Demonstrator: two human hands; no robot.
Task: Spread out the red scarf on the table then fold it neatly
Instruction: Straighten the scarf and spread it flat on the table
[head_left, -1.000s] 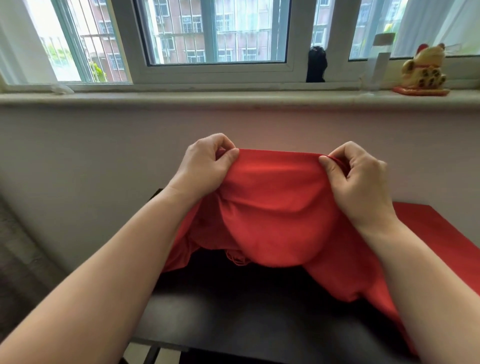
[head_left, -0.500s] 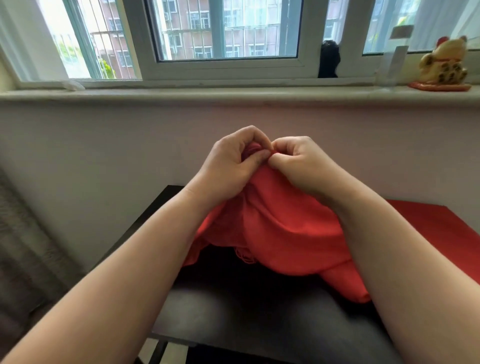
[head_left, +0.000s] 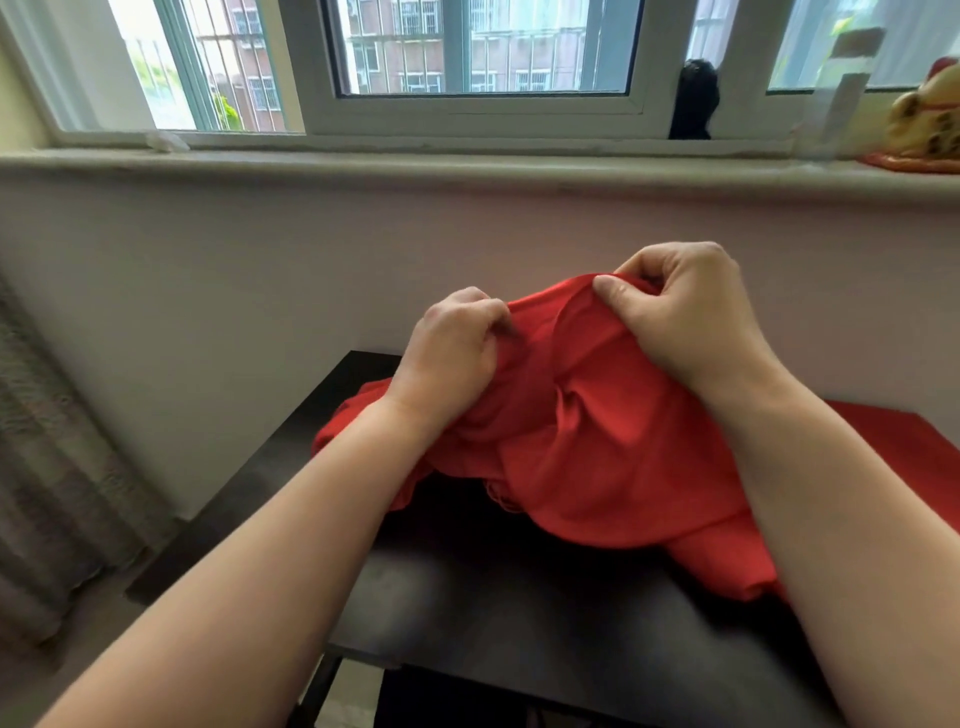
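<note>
Above table (head_left: 519, 597), red scarf (head_left: 587, 441), no writing.

The dark rectangular surface (head_left: 519, 613) stands against the pale wall (head_left: 260, 270), below the long stone windowsill (head_left: 415, 166). The red fabric scarf (head_left: 587, 441) lies bunched on the far half of the surface, trailing toward the right edge, its top lifted above the rest. The left hand (head_left: 452, 353) grips the raised fold on the left and the right hand (head_left: 685, 312) grips it on the right, slightly higher and farther back (fingers (head_left: 615, 296) pinched into the cloth). On the sill's right end sits a golden cat figurine (head_left: 924, 124); a small black object (head_left: 693, 98) stands left of it.
</note>
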